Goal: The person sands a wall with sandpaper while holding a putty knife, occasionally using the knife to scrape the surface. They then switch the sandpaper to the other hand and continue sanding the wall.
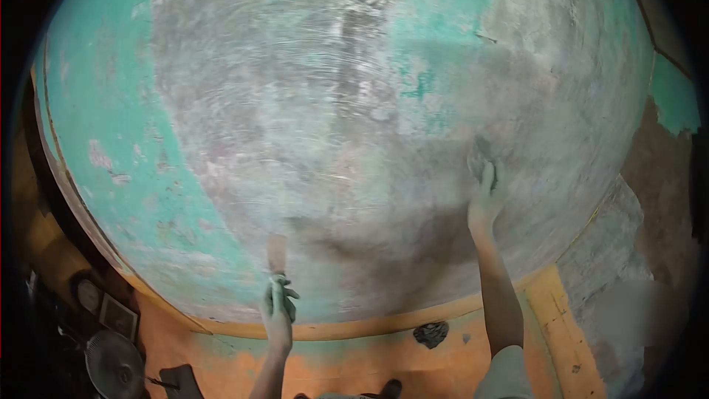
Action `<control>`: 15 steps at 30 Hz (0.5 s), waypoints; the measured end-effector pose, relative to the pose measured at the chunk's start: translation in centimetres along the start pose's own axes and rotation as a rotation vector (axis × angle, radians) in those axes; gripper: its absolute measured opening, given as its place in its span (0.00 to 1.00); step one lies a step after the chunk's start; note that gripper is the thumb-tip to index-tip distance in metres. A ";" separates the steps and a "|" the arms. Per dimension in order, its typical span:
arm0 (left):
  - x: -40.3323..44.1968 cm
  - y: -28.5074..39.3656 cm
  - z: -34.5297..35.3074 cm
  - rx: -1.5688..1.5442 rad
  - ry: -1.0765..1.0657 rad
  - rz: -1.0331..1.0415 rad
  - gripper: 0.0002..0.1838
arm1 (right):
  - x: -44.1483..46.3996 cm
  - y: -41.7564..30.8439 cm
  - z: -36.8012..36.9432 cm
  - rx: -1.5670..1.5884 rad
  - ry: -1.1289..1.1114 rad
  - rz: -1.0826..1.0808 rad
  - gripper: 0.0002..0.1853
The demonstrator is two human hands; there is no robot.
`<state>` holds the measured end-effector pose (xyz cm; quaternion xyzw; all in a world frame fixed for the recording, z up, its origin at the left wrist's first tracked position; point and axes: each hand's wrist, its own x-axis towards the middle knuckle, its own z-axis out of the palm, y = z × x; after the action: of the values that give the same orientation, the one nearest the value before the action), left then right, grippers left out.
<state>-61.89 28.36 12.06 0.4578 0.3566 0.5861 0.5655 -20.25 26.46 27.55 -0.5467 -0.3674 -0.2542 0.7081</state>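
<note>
A large wall (244, 103) fills most of the head view, its turquoise paint worn into grey and whitish patches. Low and left of the middle, my left hand (278, 310) is closed round the handle of a putty knife (277, 253). The knife's flat brownish blade points up, in front of the wall; whether it touches the surface I cannot tell. My right hand (485, 196), raised higher and to the right, grips a grey flat pad (480, 151) at the wall. Blur and the fingers hide its exact kind, perhaps sandpaper.
Below the wall runs a yellow-orange ledge (325, 329), with an orange floor (347, 366) under it. A dark crumpled bundle (431, 335) lies near the wall's foot. At lower left stand a fan (114, 366), a clock (89, 295) and a framed picture (118, 316).
</note>
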 end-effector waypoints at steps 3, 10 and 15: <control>2.1 0.1 -5.9 -0.003 -0.032 -0.042 0.18 | -3.8 -5.6 6.1 -0.090 -0.093 -0.216 0.19; 4.9 5.1 -13.1 -0.038 0.011 -0.008 0.18 | 0.4 -16.3 12.6 0.551 0.039 0.094 0.09; 5.7 5.2 -15.1 -0.055 0.025 -0.035 0.17 | 1.0 -21.1 16.1 0.889 -0.015 0.186 0.08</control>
<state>-77.45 34.92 12.72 0.4285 0.3552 0.5914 0.5835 -39.64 36.27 42.84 -0.2219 -0.3954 -0.0031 0.8913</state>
